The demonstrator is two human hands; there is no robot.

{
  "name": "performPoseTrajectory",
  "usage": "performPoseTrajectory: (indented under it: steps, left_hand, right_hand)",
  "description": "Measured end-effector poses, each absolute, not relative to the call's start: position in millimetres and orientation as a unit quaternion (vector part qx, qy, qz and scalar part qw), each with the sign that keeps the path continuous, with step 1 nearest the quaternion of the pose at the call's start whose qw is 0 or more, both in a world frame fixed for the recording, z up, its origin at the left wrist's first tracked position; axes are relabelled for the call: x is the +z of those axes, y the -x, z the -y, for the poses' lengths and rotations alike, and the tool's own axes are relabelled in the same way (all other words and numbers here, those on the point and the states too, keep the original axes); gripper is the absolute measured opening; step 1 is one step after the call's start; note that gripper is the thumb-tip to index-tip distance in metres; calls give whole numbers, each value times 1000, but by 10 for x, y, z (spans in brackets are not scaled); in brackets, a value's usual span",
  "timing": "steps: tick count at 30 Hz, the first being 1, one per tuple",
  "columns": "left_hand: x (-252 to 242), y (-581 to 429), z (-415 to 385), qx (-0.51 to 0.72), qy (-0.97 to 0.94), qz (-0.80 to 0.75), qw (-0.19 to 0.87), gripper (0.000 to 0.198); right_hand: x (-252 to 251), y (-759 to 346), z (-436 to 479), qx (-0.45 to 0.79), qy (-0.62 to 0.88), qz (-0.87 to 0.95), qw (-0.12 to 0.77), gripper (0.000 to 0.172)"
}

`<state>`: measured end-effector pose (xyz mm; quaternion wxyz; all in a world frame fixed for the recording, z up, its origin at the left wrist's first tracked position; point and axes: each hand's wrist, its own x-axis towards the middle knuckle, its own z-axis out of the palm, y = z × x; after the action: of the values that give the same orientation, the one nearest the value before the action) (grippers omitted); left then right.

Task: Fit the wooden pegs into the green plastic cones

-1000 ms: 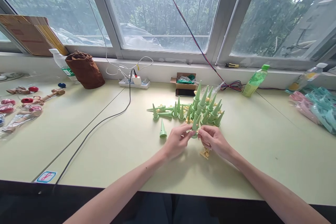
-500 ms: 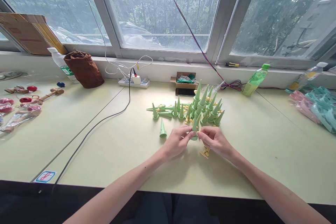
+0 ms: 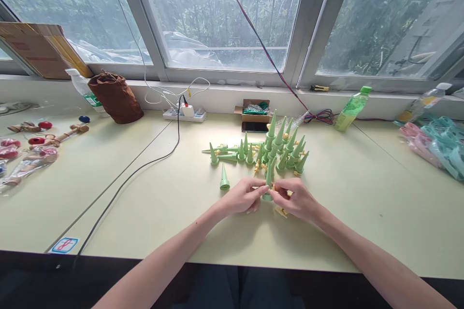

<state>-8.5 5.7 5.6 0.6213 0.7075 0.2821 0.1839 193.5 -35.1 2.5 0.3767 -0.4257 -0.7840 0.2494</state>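
My left hand (image 3: 241,196) and my right hand (image 3: 295,199) meet over the pale green table (image 3: 152,203), both pinching the base of one green cone spike (image 3: 268,182) that points upward. Small yellow fittings (image 3: 281,211) lie under my right hand. Just beyond stands a cluster of upright green cones (image 3: 284,147), with more cones lying and standing to its left (image 3: 232,152). A single cone (image 3: 224,177) stands alone left of my hands.
A black cable (image 3: 145,166) runs from a power strip (image 3: 184,114) to the front edge. A brown pouch (image 3: 115,96), wooden toys (image 3: 43,137), a small cardboard box (image 3: 255,110), a phone (image 3: 254,127), a green bottle (image 3: 350,108) and pastel plastic items (image 3: 435,147) line the back and sides.
Both hands have come down and slightly toward me with the cone; the fingers sit closer together around its base.
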Motion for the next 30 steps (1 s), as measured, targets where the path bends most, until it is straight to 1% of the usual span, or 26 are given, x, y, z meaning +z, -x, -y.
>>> performPoseTrajectory:
  steps: [10, 20, 24, 28, 30]
  left_hand:
    - [157, 107, -71, 122, -716, -240, 645, 43]
    - [142, 96, -72, 120, -718, -242, 642, 42]
    - [130, 81, -75, 146, -719, -263, 627, 39]
    - [104, 60, -78, 217, -720, -293, 591, 32]
    - [95, 54, -76, 248, -735, -299, 556, 29]
  right_hand:
    - [-12, -1894, 370, 167, 396, 830, 355, 31]
    - [-9, -1880, 380, 157, 396, 830, 361, 34]
    - [-18, -1904, 352, 147, 399, 827, 368, 38]
    - [-39, -1974, 303, 138, 408, 821, 375, 42]
    - [-40, -2016, 272, 141, 416, 815, 378, 41]
